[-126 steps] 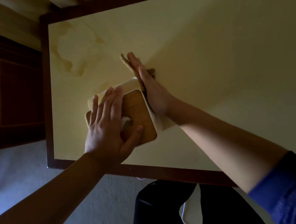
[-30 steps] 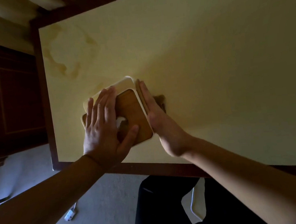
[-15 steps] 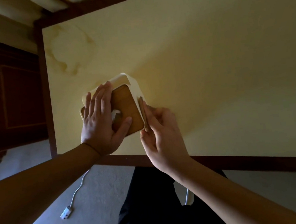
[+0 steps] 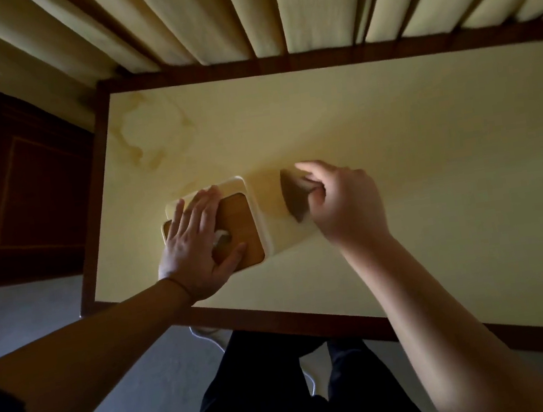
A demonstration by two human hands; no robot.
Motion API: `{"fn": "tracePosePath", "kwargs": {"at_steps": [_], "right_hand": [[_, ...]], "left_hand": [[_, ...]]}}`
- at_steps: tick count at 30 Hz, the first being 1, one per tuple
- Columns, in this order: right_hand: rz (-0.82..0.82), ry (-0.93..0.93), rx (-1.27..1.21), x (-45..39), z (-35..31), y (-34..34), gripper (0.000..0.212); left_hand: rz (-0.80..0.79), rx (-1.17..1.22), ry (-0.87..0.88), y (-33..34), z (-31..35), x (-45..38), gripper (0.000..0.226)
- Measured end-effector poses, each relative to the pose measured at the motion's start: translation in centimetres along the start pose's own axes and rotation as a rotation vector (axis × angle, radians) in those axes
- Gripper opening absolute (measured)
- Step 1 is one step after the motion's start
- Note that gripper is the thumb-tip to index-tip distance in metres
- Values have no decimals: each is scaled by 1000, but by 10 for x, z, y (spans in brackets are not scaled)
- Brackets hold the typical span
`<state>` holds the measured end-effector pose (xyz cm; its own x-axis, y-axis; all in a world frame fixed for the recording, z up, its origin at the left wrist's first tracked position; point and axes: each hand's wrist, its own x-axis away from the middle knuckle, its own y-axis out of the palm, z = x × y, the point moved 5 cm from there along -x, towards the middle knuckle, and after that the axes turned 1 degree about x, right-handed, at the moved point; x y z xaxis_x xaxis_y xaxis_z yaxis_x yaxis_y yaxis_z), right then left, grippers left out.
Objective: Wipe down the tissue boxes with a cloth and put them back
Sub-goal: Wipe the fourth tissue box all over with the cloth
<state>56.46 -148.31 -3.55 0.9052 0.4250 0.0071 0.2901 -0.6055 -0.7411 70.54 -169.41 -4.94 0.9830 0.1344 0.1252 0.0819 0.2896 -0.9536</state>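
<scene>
- Your left hand (image 4: 196,247) lies flat with fingers spread on the wooden lid of the cream square tissue box (image 4: 252,208), thumb stretched toward the near right corner.
- The box stands on the pale yellow tabletop with a dark wood rim (image 4: 395,161), near its left front corner, the lid facing up and a tuft of tissue showing at the opening beside your palm.
- The box looks square from above, so no long axis can be made out; its sides sit slightly turned against the table edge.
- Your right hand (image 4: 342,203) pinches a small dark brown cloth (image 4: 295,199) in curled fingers, pressed to the box's right side wall.
- Pleated cream curtains (image 4: 271,8) hang behind the table.
</scene>
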Motion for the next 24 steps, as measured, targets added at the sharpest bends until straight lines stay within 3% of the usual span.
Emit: {"fn": "tracePosePath", "kwargs": {"at_steps": [3, 9, 15, 17, 22, 24], "right_hand": [[100, -106, 155, 13, 3, -11, 54], [-205, 2, 360, 80, 54, 23, 37], [-243, -23, 350, 84, 34, 21, 32], [-262, -30, 291, 71, 20, 23, 31], [-283, 120, 88, 42, -13, 39, 36], [-348, 220, -52, 38, -25, 52, 35]], "left_hand": [[1, 9, -7, 1, -2, 1, 93], [15, 45, 8, 0, -2, 2, 98], [-83, 7, 37, 0, -4, 3, 142], [-151, -27, 152, 1, -6, 4, 145], [-392, -261, 687, -2, -22, -7, 144], [-417, -399, 771, -13, -28, -13, 147]]}}
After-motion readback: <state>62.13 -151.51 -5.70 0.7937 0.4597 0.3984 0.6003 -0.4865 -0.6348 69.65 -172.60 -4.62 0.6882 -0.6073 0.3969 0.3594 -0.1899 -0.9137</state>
